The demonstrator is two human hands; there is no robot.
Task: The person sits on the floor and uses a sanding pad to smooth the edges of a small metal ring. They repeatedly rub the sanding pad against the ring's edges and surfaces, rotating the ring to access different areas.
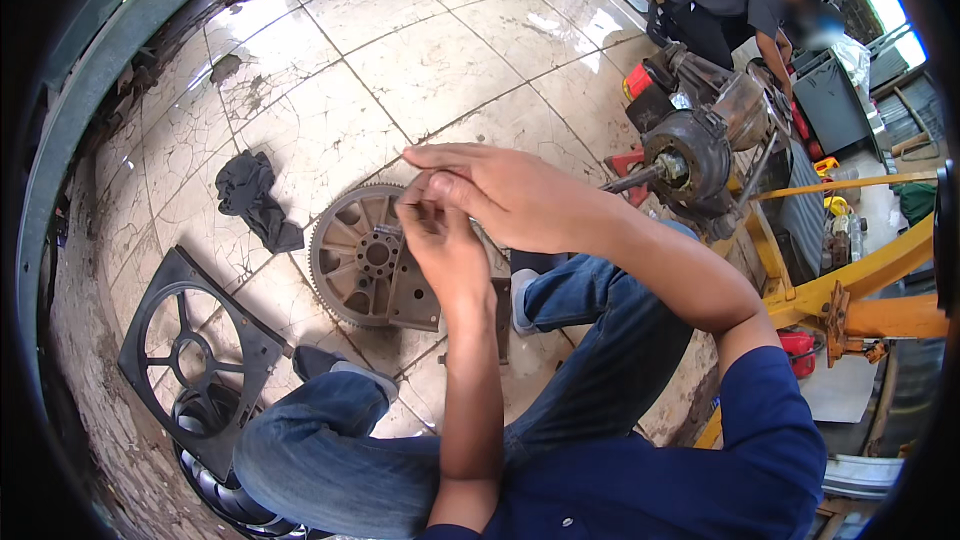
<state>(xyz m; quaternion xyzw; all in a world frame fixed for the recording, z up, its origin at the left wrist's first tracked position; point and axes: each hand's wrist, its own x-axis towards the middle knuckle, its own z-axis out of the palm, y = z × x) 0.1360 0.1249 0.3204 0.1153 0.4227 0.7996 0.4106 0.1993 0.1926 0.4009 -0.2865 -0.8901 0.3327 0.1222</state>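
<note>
My left hand [447,258] is raised in front of me with its fingers curled in. Over its fingertips reaches my right hand [530,198], its fingers stretched out and its thumb touching the left fingers. Whatever the left fingers may hold is hidden. Below the hands, a toothed metal flywheel [345,250] lies on the tiled floor between my feet. Against its right side sits a flat metal plate with holes [412,292], partly covered by my left forearm.
A crumpled black cloth [255,198] lies left of the flywheel. A black fan shroud [150,345] and a fan [235,495] are by my left knee. At right stand a greasy hub assembly [690,160] and a yellow frame [880,265]. A co-worker [725,0] bends over behind them.
</note>
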